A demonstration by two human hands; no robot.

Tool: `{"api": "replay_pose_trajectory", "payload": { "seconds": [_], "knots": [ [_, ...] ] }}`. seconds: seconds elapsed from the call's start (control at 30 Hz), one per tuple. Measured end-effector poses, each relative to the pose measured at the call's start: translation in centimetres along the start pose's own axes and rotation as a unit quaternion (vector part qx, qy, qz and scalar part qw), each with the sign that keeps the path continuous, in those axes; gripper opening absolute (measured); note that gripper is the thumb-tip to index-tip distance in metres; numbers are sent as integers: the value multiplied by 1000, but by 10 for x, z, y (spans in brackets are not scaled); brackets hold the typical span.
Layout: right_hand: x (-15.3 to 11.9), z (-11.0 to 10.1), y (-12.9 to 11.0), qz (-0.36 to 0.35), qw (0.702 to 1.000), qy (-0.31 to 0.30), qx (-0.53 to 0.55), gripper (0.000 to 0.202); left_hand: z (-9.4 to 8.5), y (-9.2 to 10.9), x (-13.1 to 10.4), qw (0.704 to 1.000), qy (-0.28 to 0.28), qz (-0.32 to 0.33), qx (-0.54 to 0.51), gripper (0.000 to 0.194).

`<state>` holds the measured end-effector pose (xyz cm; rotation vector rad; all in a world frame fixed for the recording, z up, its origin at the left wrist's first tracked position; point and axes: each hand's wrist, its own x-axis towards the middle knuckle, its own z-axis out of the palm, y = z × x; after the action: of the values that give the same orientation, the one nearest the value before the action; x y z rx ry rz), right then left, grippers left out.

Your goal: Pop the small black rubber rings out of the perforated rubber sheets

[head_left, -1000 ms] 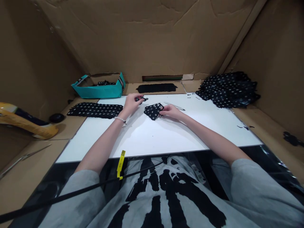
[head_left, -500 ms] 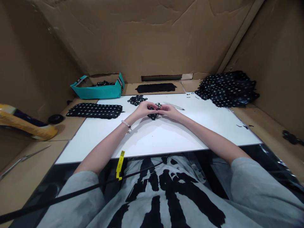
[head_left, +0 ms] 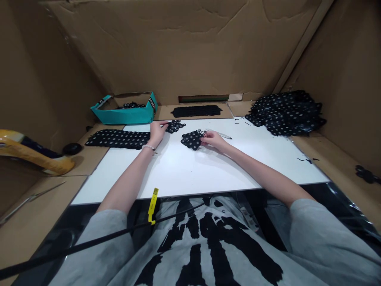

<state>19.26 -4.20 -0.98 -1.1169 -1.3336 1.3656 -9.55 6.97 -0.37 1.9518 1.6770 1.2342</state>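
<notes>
My right hand [head_left: 213, 140] pinches the right edge of a small black piece with pale dots [head_left: 192, 140], which lies at the middle of the white board [head_left: 190, 171]. My left hand [head_left: 158, 132] is at the left edge of a little heap of black ring-like pieces [head_left: 175, 126]. Its fingers are closed together, and whatever lies between them is too small to make out. A pen [head_left: 222, 135] rests just behind my right hand. Left of my left hand is a long dotted black strip [head_left: 117, 139], partly covered by that hand.
A teal box [head_left: 123, 116] with black pieces stands at the back left, a black strip [head_left: 196, 111] at the back, and a dotted black pile [head_left: 287, 113] at the back right. Scissors [head_left: 34, 196] and a yellow-blue object [head_left: 35, 153] are at the left.
My left hand has let go of the dotted piece and moved left to the small heap. The piece now lies flatter and more exposed, with my right hand still at its edge.
</notes>
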Motion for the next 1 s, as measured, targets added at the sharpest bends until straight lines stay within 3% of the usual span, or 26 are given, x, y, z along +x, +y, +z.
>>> {"api": "replay_pose_trajectory", "payload": {
  "seconds": [0.1,0.17,0.23,0.27,0.37,0.43,0.6,1.0],
  "knots": [
    [-2,0,-1,31,999,4,38,29,1,5,-5,997,7,27,67,39],
    [-4,2,-1,43,997,0,56,33,0,18,-11,994,14,62,84,44],
    [-4,4,1,44,996,-4,71,36,-3,38,-20,991,-15,116,68,40],
    [-4,5,2,41,996,-9,78,37,-3,49,-25,987,-51,145,51,35],
    [-4,6,4,11,996,-26,89,43,1,79,-41,950,-228,213,5,26],
    [-3,6,4,-13,996,-33,86,46,8,91,-52,929,-290,231,3,28],
    [-2,5,3,-35,996,-42,70,48,22,95,-62,931,-287,223,-16,28],
    [5,3,8,-98,993,-34,56,47,30,95,-63,922,-305,239,-18,35]
  ]
}}
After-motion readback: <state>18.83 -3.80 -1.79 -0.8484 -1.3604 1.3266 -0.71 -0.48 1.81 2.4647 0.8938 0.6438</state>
